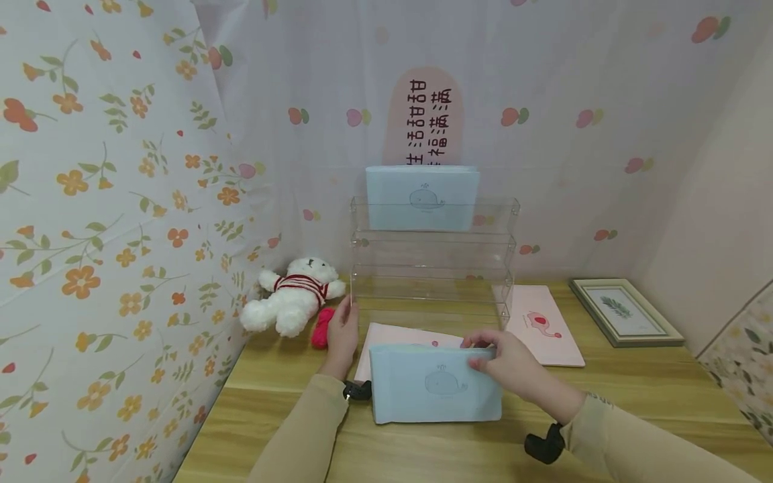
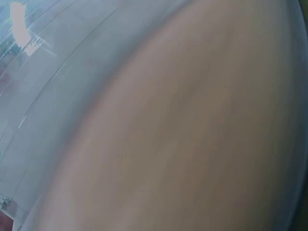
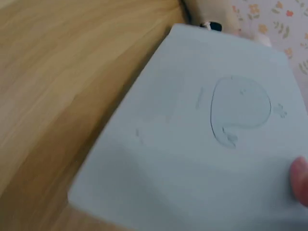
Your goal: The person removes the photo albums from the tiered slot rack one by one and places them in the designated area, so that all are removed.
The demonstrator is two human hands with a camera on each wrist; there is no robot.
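The right hand (image 1: 513, 362) pinches the top edge of a blue pouch (image 1: 435, 392) (whale drawing on its face), holding it upright on the table (image 1: 634, 402) before the clear rack (image 1: 431, 268). The left hand (image 1: 342, 335) touches the rack's lower left corner with straight fingers; a pink pouch (image 1: 386, 335) lies behind the blue one

Tiered rack (image 1: 431, 268) at 12 o'clock on desk (image 1: 634, 396), one folder (image 1: 421, 198) in its rearmost tier. Plush bear (image 1: 292, 302) at 10 o'clock by the wall. Picture frame (image 1: 625, 312) at 2 o'clock. Whale folder (image 1: 435, 392) nearest, atop flat folder (image 1: 386, 335); another card (image 1: 543, 325) right of rack.
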